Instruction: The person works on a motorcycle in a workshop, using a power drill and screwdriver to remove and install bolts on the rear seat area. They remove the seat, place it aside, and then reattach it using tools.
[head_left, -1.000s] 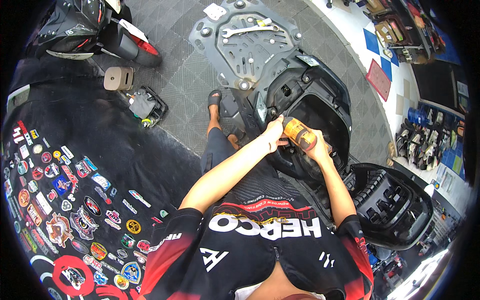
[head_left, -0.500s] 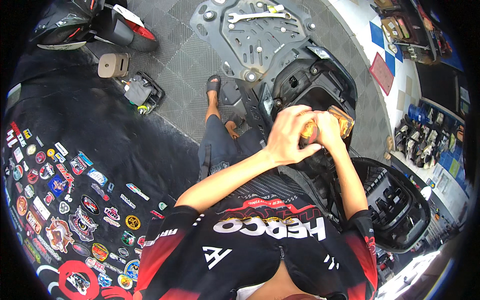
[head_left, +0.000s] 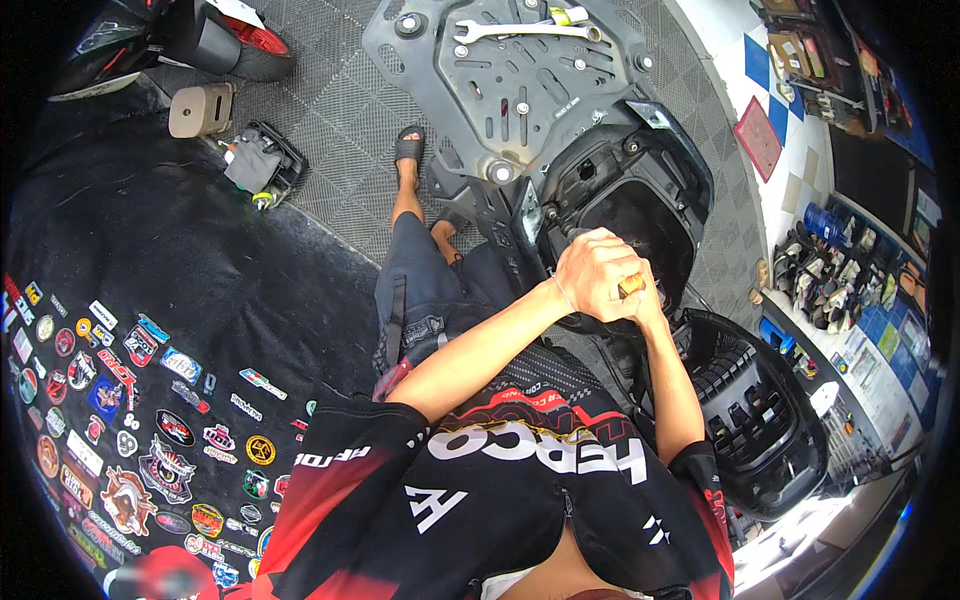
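My left hand [head_left: 592, 268] and my right hand [head_left: 648, 298] are closed together around a yellow-and-black cordless driver [head_left: 631, 286]. Only a small yellow patch shows between the fingers, and most of its body is hidden. A dark front end seems to point toward the rim of the scooter's black storage well [head_left: 632, 205]. Beyond the hands is a grey metal rack plate [head_left: 550, 85] with several bolts. On it lies a combination wrench [head_left: 525, 31], beside a small yellow-and-white item [head_left: 568, 16].
The scooter's seat [head_left: 755, 420] is tipped over at right, underside up. At left stand a beige stool [head_left: 200, 110] and a black tray of parts [head_left: 265, 165]. A sticker-covered black surface [head_left: 200, 330] fills the left. Another scooter [head_left: 190, 40] stands far left, shelves [head_left: 800, 60] far right.
The driver has turned in my hands, and its battery end at the right is out of sight. My left hand has closed over it. The view has shifted slightly.
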